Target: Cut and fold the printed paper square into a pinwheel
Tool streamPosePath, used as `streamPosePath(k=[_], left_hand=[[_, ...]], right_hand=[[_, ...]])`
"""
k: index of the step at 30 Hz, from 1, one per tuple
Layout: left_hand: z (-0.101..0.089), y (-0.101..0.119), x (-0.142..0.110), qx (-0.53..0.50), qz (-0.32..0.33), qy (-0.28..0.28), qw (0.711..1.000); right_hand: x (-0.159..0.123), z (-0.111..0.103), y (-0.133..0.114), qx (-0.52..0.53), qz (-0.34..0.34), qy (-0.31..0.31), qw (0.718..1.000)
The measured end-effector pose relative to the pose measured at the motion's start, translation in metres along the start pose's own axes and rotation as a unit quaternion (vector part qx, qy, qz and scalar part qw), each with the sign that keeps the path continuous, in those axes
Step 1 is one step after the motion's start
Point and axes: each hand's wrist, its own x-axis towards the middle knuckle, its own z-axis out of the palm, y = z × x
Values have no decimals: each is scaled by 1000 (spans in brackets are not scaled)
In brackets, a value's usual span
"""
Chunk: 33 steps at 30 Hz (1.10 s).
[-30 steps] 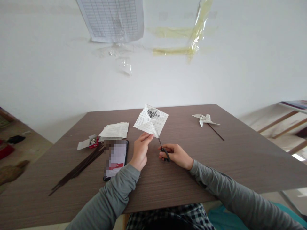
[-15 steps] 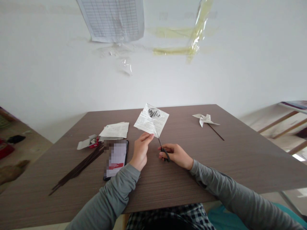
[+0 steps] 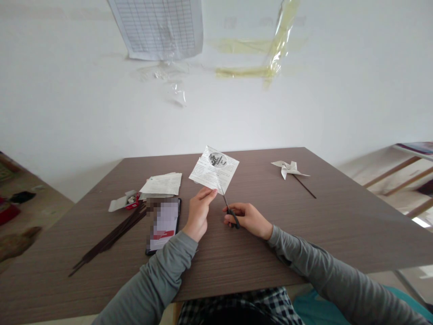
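Observation:
Between thumb and fingers, my left hand [image 3: 199,212] pinches the lower corner of a square sheet of printed paper [image 3: 209,170], which is held above the table with a dark oval picture near its far corner. My right hand [image 3: 248,217] is closed round the black handles of a pair of scissors [image 3: 232,217]. The blades point up and away, meeting the paper at its near corner beside my left fingertips. Whether the blades are parted there is too small to tell. Farther right lies a folded paper pinwheel [image 3: 289,170] on a thin brown stick [image 3: 305,187].
Left of my hands lie a phone [image 3: 164,224], a bundle of brown sticks [image 3: 108,237], a stack of printed paper [image 3: 163,184] and an opened small red-and-white box [image 3: 131,201]. The brown table [image 3: 257,266] meets a white wall [image 3: 243,117] at its far edge.
Almost nothing differs. The paper has shifted very slightly, while both hands keep their places and grips.

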Motion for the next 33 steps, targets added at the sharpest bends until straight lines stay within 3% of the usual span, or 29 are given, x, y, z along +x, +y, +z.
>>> streamPosePath(k=[33], left_hand=[[-2, -1, -1, 5, 8, -13, 1000]], right_hand=[[-3, 2, -8, -11, 13, 11, 1000]])
